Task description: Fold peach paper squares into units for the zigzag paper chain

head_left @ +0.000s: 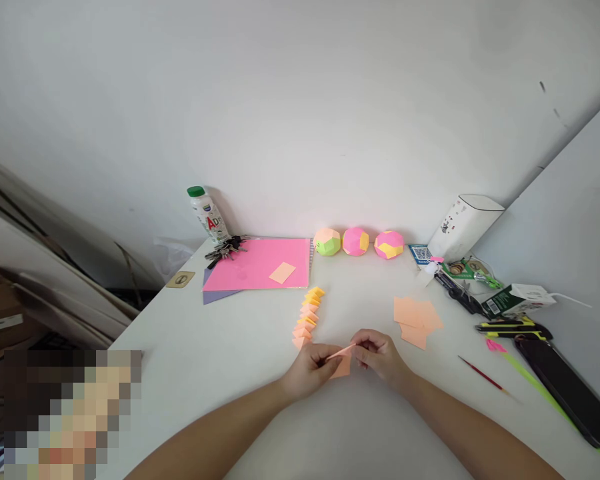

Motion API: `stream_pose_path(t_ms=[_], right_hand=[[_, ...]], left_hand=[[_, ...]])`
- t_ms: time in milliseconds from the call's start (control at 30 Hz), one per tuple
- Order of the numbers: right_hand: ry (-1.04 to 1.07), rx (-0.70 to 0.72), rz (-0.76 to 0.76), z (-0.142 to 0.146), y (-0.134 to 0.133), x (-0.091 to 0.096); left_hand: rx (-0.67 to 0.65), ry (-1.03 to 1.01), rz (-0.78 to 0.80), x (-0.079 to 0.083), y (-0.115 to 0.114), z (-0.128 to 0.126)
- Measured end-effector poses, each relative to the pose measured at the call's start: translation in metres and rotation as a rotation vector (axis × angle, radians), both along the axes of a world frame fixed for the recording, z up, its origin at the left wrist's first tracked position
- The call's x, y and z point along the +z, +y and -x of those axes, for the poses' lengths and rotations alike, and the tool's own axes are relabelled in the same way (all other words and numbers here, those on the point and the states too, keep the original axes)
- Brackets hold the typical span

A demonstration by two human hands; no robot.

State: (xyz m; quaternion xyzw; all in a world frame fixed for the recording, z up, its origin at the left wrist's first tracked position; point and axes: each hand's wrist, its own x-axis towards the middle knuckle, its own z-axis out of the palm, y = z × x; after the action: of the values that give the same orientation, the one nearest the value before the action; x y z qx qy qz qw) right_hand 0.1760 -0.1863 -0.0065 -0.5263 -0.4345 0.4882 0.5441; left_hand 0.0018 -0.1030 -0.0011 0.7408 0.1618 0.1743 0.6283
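Between my two hands is a peach paper square (341, 351), raised at a slant over the table. My left hand (313, 365) pinches its left side, and my right hand (377, 353) grips the right end with fingers closed. Under them lies another peach paper sheet (341, 369), partly covered by my left hand. Just beyond my left hand runs a row of folded peach and yellow paper pieces (307, 317). Several loose peach paper squares (416, 320) overlap on the table to the right of my right hand.
Three paper balls (356, 241) line the wall beside a pink folder (265, 260). Keys (225, 250) and a bottle (209, 215) stand far left. On the right are a white container (464, 227), a utility knife (513, 328), a thin brush (485, 377) and a black case (565, 390).
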Motion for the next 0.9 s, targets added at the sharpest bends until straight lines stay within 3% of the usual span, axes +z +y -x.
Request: stream_pose_path(t_ms=[367,667,900], right_hand=[[0.004,-0.017,-0.026,-0.002,0.000,-0.001],[-0.139,0.008,-0.080,0.009,-0.007,0.000],[-0.226,0.022,-0.028,0.010,-0.006,0.000]], left_hand=[[0.059,-0.010,0.117,-0.003,0.002,-0.001],[0.052,0.017,0.125,-0.001,0.002,-0.001],[0.076,0.041,0.133,-0.004,0.003,-0.002]])
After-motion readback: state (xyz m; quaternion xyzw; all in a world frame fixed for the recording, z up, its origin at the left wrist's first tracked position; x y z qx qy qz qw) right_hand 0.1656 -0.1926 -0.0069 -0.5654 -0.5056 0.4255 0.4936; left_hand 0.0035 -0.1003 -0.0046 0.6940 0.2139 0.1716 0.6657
